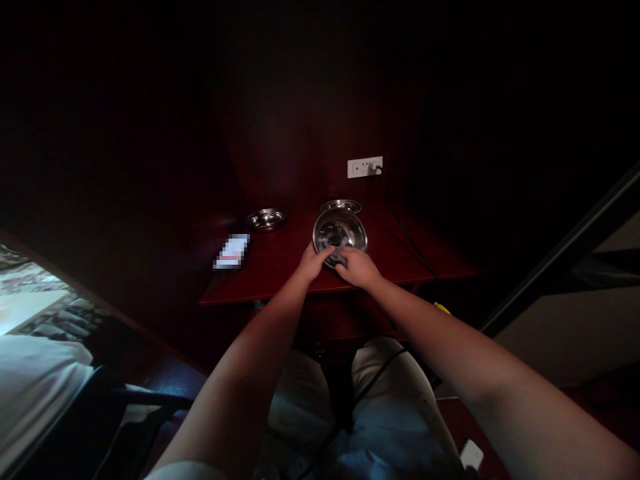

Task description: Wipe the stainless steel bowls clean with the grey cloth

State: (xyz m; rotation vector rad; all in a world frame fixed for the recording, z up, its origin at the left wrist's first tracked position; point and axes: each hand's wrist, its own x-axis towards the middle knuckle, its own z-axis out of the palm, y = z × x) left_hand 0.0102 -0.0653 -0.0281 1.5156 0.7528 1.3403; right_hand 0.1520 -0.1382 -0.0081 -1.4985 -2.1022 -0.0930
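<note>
A shiny metal bowl point(345, 225) is tilted toward me over the front part of the red-brown desk. My left hand point(313, 263) grips its near left rim, with the thumb reaching over the inside. My right hand point(359, 267) is closed at the near right part of the bowl, its fingers pressing a small grey wad point(341, 257) against the inner wall. The wad is partly hidden by the fingers, and its material is hard to make out. Just behind the bowl lies a shallow metal dish point(342, 205). Another metal bowl point(267, 219) sits upright to the left.
On the desk point(295, 253), a phone point(232, 252) with a lit, blurred screen lies at the left. A white wall socket point(365, 167) holds a plug, and a dark cable point(415, 247) runs along the right. Dark panels enclose both sides. A chair point(100, 413) stands lower left.
</note>
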